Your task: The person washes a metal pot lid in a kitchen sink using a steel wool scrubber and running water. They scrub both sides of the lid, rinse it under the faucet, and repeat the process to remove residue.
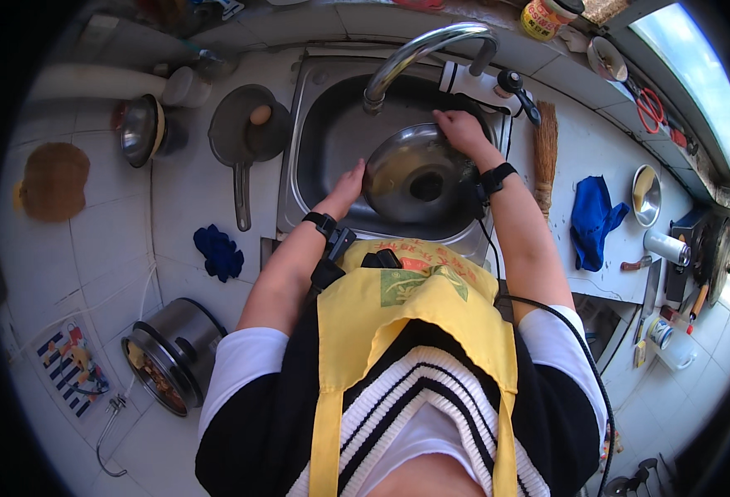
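Note:
A round, shiny metal basin or lid [396, 186] is tilted inside the stainless steel sink [331, 140]. It has a dark round patch near its middle; I cannot tell whether that is a knob or a reflection. My right hand [463, 132] is closed on its upper right rim. At its left edge, my left hand [346, 189] holds the rim, thumb upward and the other fingers mostly hidden. A curved chrome faucet [433, 46] arches over the sink, with its spout above and left of my right hand. No water stream shows from the spout.
Left of the sink sit a grey saucepan [234, 127] with an egg [260, 115] and a dark blue cloth [219, 253]. On the right lie a straw brush [544, 158], a blue cloth [592, 220], a metal bowl [646, 196] and a knife [638, 264]. A cable hangs beside my right arm.

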The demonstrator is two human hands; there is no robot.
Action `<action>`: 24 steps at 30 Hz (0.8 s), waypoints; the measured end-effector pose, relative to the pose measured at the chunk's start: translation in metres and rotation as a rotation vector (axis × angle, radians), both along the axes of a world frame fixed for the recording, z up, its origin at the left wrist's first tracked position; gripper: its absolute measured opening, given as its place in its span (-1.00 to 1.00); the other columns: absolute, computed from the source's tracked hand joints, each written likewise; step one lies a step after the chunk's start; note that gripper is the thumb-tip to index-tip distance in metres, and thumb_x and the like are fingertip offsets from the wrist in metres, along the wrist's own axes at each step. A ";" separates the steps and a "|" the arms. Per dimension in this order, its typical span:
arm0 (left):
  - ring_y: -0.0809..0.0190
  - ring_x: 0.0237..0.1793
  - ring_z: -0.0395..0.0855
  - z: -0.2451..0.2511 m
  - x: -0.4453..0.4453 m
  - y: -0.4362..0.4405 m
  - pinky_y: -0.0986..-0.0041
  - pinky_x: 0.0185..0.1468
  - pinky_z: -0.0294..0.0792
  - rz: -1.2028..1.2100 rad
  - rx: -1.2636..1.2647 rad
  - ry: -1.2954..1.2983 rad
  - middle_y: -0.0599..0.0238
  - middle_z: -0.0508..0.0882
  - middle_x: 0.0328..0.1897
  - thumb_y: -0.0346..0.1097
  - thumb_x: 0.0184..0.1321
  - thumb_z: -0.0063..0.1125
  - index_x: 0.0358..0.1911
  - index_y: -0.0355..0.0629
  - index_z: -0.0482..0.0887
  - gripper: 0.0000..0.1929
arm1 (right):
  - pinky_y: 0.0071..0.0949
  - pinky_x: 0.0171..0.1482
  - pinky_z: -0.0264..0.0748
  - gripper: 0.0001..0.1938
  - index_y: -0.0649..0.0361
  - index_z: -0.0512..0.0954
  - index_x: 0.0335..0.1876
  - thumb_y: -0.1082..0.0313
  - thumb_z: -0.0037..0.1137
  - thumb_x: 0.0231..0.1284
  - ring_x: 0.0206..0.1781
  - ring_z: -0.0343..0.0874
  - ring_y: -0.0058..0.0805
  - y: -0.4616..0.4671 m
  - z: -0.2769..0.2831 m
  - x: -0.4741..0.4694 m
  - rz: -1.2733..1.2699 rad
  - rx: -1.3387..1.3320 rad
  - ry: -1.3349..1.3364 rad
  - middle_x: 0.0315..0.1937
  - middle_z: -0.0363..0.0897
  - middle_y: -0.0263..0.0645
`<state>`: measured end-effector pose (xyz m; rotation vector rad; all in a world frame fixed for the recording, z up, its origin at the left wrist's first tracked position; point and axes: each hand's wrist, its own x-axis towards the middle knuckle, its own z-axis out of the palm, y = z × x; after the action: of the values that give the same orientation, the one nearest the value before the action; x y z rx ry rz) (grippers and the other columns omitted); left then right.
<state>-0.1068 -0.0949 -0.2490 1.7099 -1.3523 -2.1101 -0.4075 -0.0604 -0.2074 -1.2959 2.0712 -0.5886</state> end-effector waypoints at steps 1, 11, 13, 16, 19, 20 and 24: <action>0.26 0.04 0.52 -0.002 -0.001 0.004 0.39 0.14 0.33 0.029 0.060 0.009 0.32 0.66 0.02 0.17 0.47 -0.23 0.06 -0.24 0.61 -0.42 | -0.10 -0.03 0.52 -0.50 0.20 0.68 -0.24 -0.13 -0.10 0.34 -0.10 0.60 0.10 0.000 -0.003 -0.008 -0.033 0.033 -0.030 -0.24 0.65 0.07; -0.14 -0.16 0.65 0.036 -0.011 0.000 0.27 -0.07 0.43 0.073 -0.741 -0.028 -0.06 0.71 -0.27 0.10 0.47 -0.21 -0.15 -0.26 0.67 -0.48 | -0.11 -0.05 0.50 -0.50 0.16 0.68 -0.28 -0.12 -0.16 0.38 -0.14 0.60 0.10 0.005 0.015 0.015 -0.033 -0.033 -0.114 -0.33 0.65 0.07; -0.23 -0.16 0.61 0.049 -0.017 0.001 0.22 -0.11 0.43 -0.011 -0.820 -0.090 -0.13 0.68 -0.28 0.07 0.46 -0.19 -0.18 -0.24 0.67 -0.51 | -0.08 -0.05 0.51 -0.50 0.15 0.67 -0.34 -0.10 -0.18 0.40 -0.13 0.61 0.07 0.002 0.022 0.038 0.059 -0.066 -0.029 -0.34 0.65 0.04; -0.27 -0.15 0.59 0.062 -0.024 0.000 0.17 -0.11 0.44 -0.093 -0.816 -0.154 -0.14 0.67 -0.26 0.04 0.45 -0.17 -0.17 -0.20 0.67 -0.55 | -0.07 -0.12 0.53 -0.55 0.12 0.65 -0.43 -0.03 -0.15 0.39 -0.19 0.63 0.00 -0.006 0.036 0.073 0.200 -0.168 0.153 -0.37 0.66 -0.04; -0.28 -0.11 0.58 0.060 -0.030 0.000 0.14 -0.09 0.45 -0.146 -0.797 -0.210 -0.15 0.67 -0.23 0.03 0.45 -0.19 -0.13 -0.18 0.67 -0.55 | -0.17 -0.16 0.52 -0.75 0.06 0.62 -0.45 0.12 0.07 0.26 -0.20 0.63 -0.09 -0.011 0.048 0.105 0.333 -0.428 0.347 -0.36 0.67 -0.17; -0.28 -0.10 0.57 0.057 -0.031 -0.001 0.13 -0.08 0.45 -0.162 -0.802 -0.224 -0.16 0.66 -0.22 0.03 0.45 -0.21 -0.12 -0.17 0.67 -0.55 | -0.18 -0.10 0.49 -0.79 0.05 0.62 -0.37 0.12 0.08 0.25 -0.13 0.61 -0.11 -0.011 0.049 0.113 0.348 -0.417 0.326 -0.28 0.66 -0.19; -0.29 -0.09 0.58 0.046 -0.029 -0.011 0.09 -0.04 0.43 -0.061 -0.784 -0.189 -0.17 0.67 -0.22 0.07 0.45 -0.26 -0.13 -0.18 0.69 -0.50 | -0.19 0.16 0.34 -0.74 0.01 0.57 -0.03 0.14 0.12 0.21 0.17 0.46 -0.17 0.007 0.034 0.113 0.239 -0.494 0.252 0.04 0.56 -0.28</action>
<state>-0.1355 -0.1059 -0.2033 1.5285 -1.9427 -1.1682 -0.2950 -0.0537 -0.1737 -1.9546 1.9896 -0.9023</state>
